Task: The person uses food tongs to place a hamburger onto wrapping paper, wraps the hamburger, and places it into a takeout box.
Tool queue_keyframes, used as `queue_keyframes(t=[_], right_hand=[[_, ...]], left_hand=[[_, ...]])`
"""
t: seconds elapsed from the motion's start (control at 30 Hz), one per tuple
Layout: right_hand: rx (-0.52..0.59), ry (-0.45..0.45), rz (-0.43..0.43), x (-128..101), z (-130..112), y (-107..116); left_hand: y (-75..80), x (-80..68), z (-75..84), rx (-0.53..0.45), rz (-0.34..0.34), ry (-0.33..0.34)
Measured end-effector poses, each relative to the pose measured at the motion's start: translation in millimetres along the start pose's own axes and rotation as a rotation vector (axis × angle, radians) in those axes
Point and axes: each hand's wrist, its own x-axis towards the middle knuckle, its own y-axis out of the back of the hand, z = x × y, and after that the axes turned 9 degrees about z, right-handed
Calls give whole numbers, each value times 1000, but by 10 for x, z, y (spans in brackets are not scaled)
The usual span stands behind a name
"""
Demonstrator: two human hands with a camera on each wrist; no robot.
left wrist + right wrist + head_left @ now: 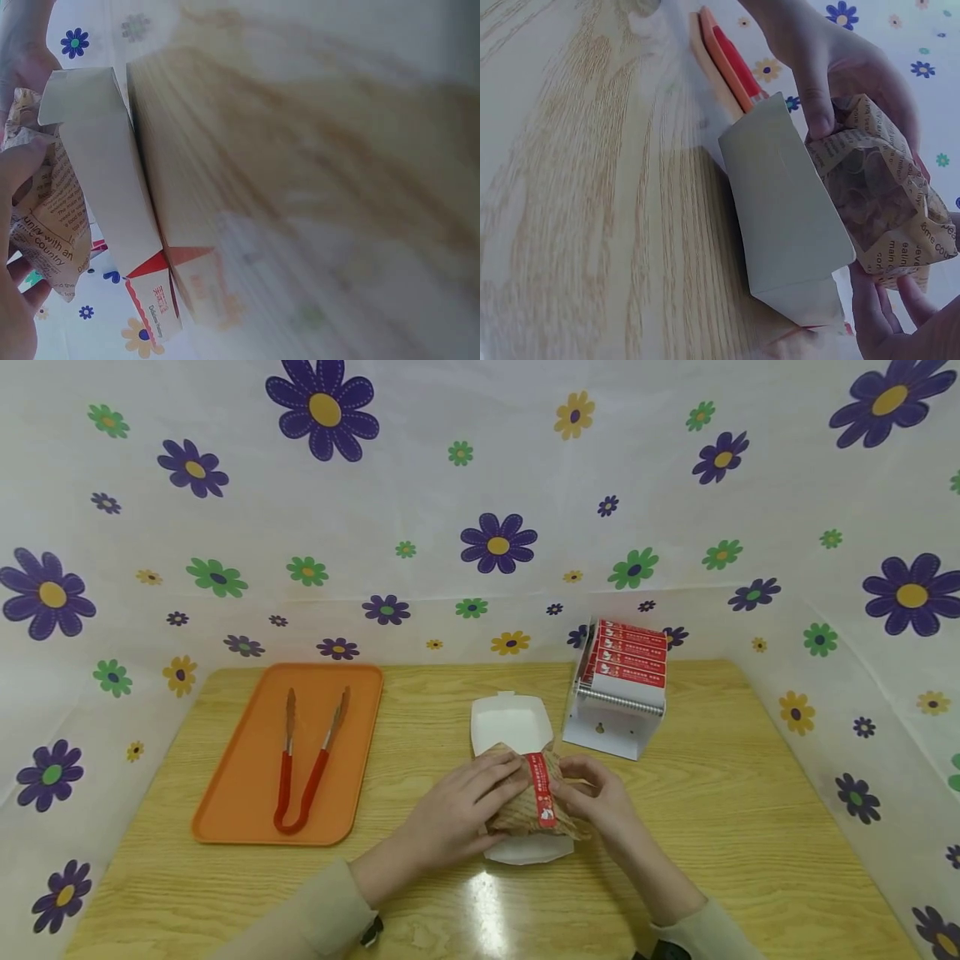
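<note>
Both hands on the wrapped parcel [528,793], brown printed paper with a red label strip [540,789] round its middle. It sits in the open white box [510,727] at bench [750,793] centre. Left hand [457,814] grip curls round the parcel's left side, thumb on the paper. Right hand [600,802] grip holds the right end; fingertip contact looks like a pinch, but it's partly hidden. Label dispenser [618,689] just behind the box. Orange tray [232,777] with red-handled tongs [303,760] sits well to the left.
</note>
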Motion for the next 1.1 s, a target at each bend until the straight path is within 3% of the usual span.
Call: queue_keyframes(t=[0.2,0.37,0.67,0.87,1.1], right_hand=[[-66,50,0,-22,45,59],[-98,60,2,-40,86,46],[-273,167,76,-52,150,-2],[-284,236,92,-27,137,-61],[-269,242,95,66,90,-169]], left_hand=[[-9,17,48,-1,-21,-7],[-1,-18,80,-41,-68,32],[29,-141,98,-102,-219,123],[37,-139,48,-97,-275,138],[71,-124,-82,-42,-276,155]])
